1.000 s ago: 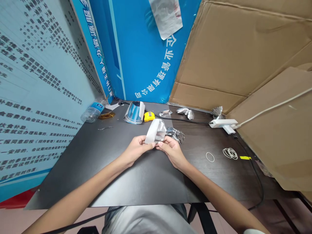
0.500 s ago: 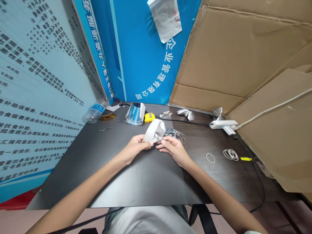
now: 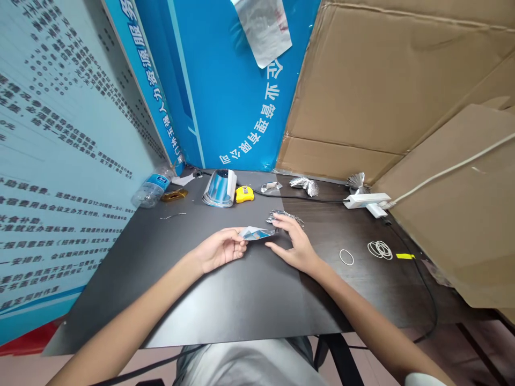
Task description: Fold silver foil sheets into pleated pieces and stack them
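My left hand (image 3: pixel 222 249) pinches one end of a folded strip of shiny, mirror-like film (image 3: pixel 256 233) between thumb and fingers, just above the desk. To its right is my right hand (image 3: pixel 293 241), thumb and fingers spread around the strip's far end. Whether a fingertip touches that end I cannot tell. Just behind the right fingers lies a bundle of thin silvery pieces (image 3: pixel 300 220), partly covered by them. A rolled stack of reflective film (image 3: pixel 219 188) stands farther back, beside a yellow tape measure (image 3: pixel 244 194).
Along the back lie a small clear packet (image 3: pixel 271 187), a silvery bundle (image 3: pixel 304 186) and a black cable. A plastic bottle (image 3: pixel 155 185) and an amber piece (image 3: pixel 174 195) are left. A white power strip (image 3: pixel 366 201) and several pale rubber bands (image 3: pixel 379 250) are right. Cardboard and blue panels enclose the desk.
The strip has gone from a raised, pale loop to a flatter, lower fold showing its mirrored side. My right hand has let go and spread its fingers; the left still holds on.
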Tool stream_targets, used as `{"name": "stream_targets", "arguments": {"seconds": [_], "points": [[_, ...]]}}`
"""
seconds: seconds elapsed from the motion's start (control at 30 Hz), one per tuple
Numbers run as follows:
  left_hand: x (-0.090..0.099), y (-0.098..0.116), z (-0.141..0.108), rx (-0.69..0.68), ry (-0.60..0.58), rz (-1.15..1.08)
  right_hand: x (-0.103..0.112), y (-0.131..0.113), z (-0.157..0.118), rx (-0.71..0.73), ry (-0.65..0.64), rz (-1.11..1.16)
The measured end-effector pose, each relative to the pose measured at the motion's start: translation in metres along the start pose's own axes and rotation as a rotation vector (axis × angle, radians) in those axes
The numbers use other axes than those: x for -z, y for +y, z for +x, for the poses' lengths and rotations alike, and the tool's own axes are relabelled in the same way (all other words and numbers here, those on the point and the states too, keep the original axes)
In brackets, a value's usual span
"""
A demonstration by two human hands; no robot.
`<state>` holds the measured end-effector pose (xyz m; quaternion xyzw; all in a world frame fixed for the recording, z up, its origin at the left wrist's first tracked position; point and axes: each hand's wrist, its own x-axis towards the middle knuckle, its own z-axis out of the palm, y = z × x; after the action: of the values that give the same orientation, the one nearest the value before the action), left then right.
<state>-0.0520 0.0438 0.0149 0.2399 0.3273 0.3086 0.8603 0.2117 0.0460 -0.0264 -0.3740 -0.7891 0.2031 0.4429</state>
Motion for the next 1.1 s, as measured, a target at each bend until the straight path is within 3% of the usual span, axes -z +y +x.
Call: {"name": "stream_targets", "arguments": {"seconds": [0.17,0.37,0.43,0.5,0.6,0.63,0.7,0.77,0.87,0.97,1.1], "points": [[0.004,0.001,0.002,0.030,-0.044,-0.066,-0.009,-0.002,-0.005,-0.111,0.222,0.190],[0.007,0.002,0.005,0.006,-0.030,-0.005,-0.001,-0.012,0.001,-0.058,0.078,0.009],[0.008,0.007,0.000,-0.045,0.037,0.201,0.001,-0.012,0.001,0.015,0.055,-0.027],[0.009,0.010,-0.011,-0.172,0.180,0.558,0.003,-0.010,-0.002,0.094,0.036,-0.086],[0.010,0.002,-0.030,-0.515,0.391,1.249,0.007,-0.008,-0.014,0.202,-0.005,-0.204],[0.010,-0.004,-0.036,-0.611,0.377,1.457,0.009,-0.009,-0.018,0.235,-0.024,-0.242],[0.011,-0.018,-0.043,-0.760,0.229,1.791,0.014,-0.012,-0.026,0.283,-0.065,-0.318],[0.011,-0.030,-0.043,-0.809,0.127,1.998,0.018,-0.016,-0.030,0.311,-0.119,-0.382],[0.010,-0.035,-0.033,-0.876,0.026,2.132,0.021,-0.022,-0.032,0.336,-0.217,-0.415],[0.007,-0.031,-0.022,-0.936,-0.148,2.186,0.022,-0.023,-0.031,0.344,-0.275,-0.407],[0.003,-0.033,-0.018,-0.880,-0.323,2.201,0.023,-0.021,-0.033,0.347,-0.310,-0.417]]}}
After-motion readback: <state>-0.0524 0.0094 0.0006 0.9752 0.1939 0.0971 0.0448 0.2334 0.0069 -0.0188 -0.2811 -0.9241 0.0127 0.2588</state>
